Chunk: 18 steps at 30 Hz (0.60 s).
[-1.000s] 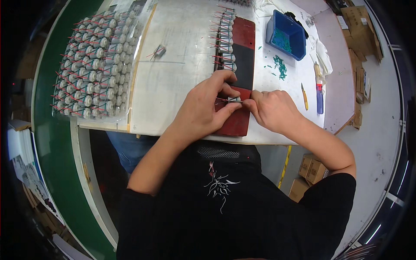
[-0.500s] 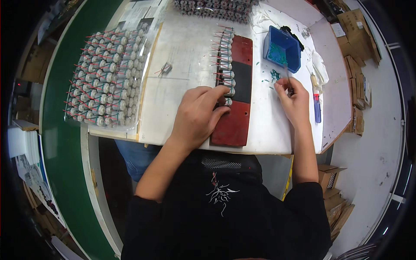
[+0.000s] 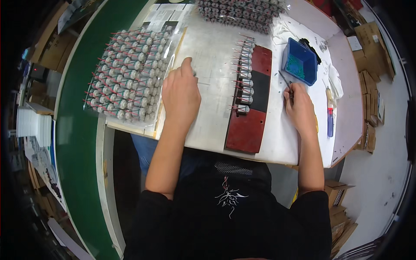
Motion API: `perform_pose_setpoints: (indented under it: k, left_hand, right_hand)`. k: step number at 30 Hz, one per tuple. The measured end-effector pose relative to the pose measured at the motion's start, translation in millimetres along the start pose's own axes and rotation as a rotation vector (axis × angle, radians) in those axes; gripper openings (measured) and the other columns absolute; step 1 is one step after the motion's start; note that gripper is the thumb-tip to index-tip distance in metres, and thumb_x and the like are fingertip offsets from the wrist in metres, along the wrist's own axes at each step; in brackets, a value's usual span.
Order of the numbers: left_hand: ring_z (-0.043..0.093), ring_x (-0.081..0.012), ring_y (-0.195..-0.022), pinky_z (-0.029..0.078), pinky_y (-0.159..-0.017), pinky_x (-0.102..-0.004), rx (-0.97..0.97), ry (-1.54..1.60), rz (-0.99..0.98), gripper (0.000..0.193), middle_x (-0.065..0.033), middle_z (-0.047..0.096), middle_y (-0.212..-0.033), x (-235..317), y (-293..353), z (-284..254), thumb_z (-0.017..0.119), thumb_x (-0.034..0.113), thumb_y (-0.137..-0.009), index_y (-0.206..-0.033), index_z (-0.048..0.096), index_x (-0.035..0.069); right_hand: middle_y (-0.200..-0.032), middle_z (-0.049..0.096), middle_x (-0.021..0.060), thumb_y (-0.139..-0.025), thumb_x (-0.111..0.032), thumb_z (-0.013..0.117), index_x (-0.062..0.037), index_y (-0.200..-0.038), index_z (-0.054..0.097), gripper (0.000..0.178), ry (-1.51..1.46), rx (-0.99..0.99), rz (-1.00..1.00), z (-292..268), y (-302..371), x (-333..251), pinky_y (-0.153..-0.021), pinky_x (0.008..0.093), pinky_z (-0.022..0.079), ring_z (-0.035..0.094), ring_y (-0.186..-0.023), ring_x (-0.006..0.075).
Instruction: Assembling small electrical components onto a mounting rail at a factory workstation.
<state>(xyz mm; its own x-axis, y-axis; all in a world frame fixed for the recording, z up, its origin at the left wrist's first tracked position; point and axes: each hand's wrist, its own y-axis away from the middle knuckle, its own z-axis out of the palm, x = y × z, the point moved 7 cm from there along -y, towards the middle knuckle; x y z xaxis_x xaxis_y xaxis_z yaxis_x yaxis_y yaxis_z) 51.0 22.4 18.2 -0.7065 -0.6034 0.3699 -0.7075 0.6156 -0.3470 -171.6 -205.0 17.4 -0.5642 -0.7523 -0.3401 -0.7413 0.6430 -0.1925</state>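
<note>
My left hand (image 3: 181, 97) reaches over the white tabletop with its index finger stretched out. Just beside that finger a bit of a small grey motor-like part (image 3: 193, 73) shows, mostly hidden by the hand. In my right hand (image 3: 300, 106) a pair of slim dark tweezers (image 3: 284, 79) points up and left, close to the near side of the blue bin (image 3: 311, 65) with its small green pieces. Between my hands lies a red and black block fixture (image 3: 245, 136). A row of small motor-like parts (image 3: 246, 82) with thin red wires stands along its left edge.
A plastic-covered stack of wired motor-like parts (image 3: 125, 73) sits at the left. More dark parts (image 3: 238, 13) stand at the back. Right of the bin are a white cloth (image 3: 336, 80) and a screwdriver (image 3: 330, 121). A raised pink side panel (image 3: 351, 99) edges the right.
My left hand has left the row on the fixture and moved left to the loose part. My right hand has shifted with the tweezers still in it. The whole view has shifted slightly.
</note>
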Motion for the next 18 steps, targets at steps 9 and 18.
perform_pose_setpoints:
  k: [9, 18]
  left_hand:
    - [0.071, -0.0297, -0.094, 0.055, -0.088, -0.039, 0.009, 0.538, 0.04, 0.051, -0.0142, 0.074, -0.108, 23.4, 28.3, -35.5, 0.074, 0.003, -0.088, -0.136, 0.056, 0.002]
    - [0.066, -0.0311, -0.095, 0.051, -0.088, -0.0406, -0.195, 0.602, 0.505, 0.056, -0.0113, 0.072, -0.105, 93.6, 75.0, -24.7, 0.078, 0.001, -0.078, -0.131, 0.062, 0.004]
  right_hand:
    - [-0.091, 0.07, 0.0063, -0.098, -0.002, 0.066, -0.0002, -0.109, 0.068, 0.011, -0.475, 0.108, 0.092, -15.8, 12.2, 17.3, -0.066, 0.0254, 0.048, 0.06, -0.073, 0.0104]
    - [-0.099, 0.069, 0.0062, -0.098, -0.003, 0.067, 0.002, -0.109, 0.067, 0.012, -1.012, -0.086, 0.203, -17.8, 43.6, -23.1, -0.049, 0.0186, 0.035, 0.048, -0.059, 0.0037]
